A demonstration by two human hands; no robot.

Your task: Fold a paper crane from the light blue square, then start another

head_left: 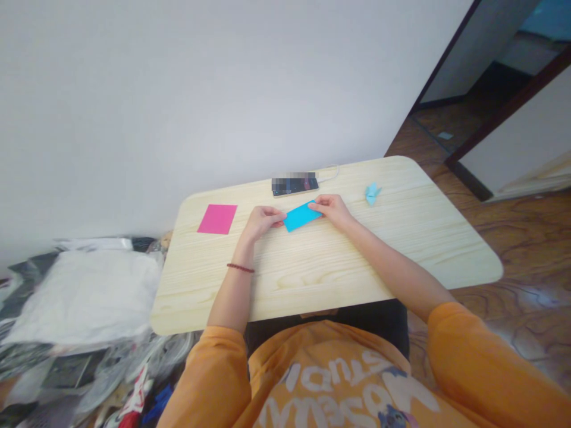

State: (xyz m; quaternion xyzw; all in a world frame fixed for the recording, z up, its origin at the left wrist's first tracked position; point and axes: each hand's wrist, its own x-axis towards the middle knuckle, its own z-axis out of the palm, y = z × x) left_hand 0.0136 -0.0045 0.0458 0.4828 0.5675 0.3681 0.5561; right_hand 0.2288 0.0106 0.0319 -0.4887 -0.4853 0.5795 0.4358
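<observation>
A bright blue rectangle of paper [302,216], apparently folded, is held between my two hands just over the table. My left hand [262,222] pinches its left end between thumb and fingers. At the upper right end, my right hand [332,209] grips it the same way. A pink square of paper [217,219] lies flat to the left of my left hand. Off to the right of my right hand sits a small light blue folded paper figure [372,194]. The fingertips behind the blue paper are partly hidden.
A phone [295,185] lies near the table's back edge, with a white cable [331,173] at its right end. The pale wooden table [321,267] stands against a white wall. Bags and a white cushion-like bundle [89,291] are piled at the left; a doorway is at the right.
</observation>
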